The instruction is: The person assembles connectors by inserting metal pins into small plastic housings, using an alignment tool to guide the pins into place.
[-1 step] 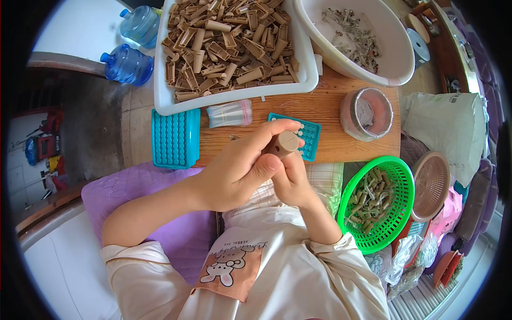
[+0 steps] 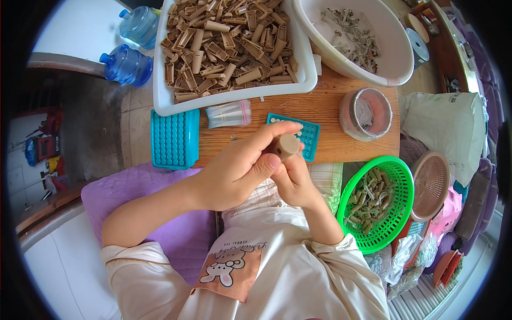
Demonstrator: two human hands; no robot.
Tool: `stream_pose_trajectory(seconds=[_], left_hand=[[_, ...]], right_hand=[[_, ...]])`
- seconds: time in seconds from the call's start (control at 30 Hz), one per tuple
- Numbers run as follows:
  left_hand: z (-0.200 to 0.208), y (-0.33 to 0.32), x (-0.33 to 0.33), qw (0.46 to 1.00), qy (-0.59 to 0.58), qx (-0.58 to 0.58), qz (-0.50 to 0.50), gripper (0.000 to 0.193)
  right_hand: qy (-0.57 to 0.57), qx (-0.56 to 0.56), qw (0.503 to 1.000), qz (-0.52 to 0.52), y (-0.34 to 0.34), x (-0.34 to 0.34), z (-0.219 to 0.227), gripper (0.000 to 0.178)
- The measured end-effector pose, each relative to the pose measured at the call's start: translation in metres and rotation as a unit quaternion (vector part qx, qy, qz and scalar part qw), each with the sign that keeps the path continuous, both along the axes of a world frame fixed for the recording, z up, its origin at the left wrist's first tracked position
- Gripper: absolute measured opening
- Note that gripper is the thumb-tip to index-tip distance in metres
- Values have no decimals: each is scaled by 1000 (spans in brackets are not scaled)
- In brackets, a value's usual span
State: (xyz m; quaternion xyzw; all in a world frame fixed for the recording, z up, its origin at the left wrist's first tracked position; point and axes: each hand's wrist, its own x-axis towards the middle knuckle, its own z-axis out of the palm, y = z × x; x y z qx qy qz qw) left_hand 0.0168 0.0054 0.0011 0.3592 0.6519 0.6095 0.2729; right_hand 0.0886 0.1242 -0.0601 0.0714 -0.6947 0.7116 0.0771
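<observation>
My left hand [image 2: 232,175] is closed round a tan cylindrical plastic casing [image 2: 288,145], whose round flat end faces up. From the right, my right hand [image 2: 294,184] comes in below and has its fingers pressed against the same casing. Part of the casing is hidden by the fingers. Just beyond the hands lies a small teal pitted tray [image 2: 311,144] with several small whitish round pieces in its far part. A clear plastic bag [image 2: 228,114] of thin pale strips lies to its left.
Along the table's far side stand a white tub [image 2: 240,100] heaped with tan half-casings and a white basin [image 2: 392,77] of small wired parts. Stacked teal trays [image 2: 176,140] sit left, a lined round container [image 2: 367,128] right. A green basket [image 2: 385,234] holds casings near my right elbow.
The casing has turned slightly in my fingers, and its end face sits a touch lower. Both hands otherwise keep nearly the same place.
</observation>
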Motion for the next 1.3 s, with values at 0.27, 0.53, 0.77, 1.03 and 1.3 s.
stream_pose_trajectory(seconds=[0.27,0.53,0.77,1.03,1.3], left_hand=[[3,-5,-1,994,-71,-70,-52,28],[-3,2,-5,978,206,-33,-20,25],[-3,-2,-5,974,224,-35,-11,26],[-1,-4,-3,995,60,-79,-25,31],[6,-2,-3,953,-300,-38,-2,49]], right_hand=[[-216,285,931,-74,118,4,23,13],[-145,642,740,-139,225,-32,-68,14],[-185,692,695,-55,232,-41,-83,14],[-123,497,838,-188,207,-27,-20,9],[90,269,950,-127,104,-9,39,11]])
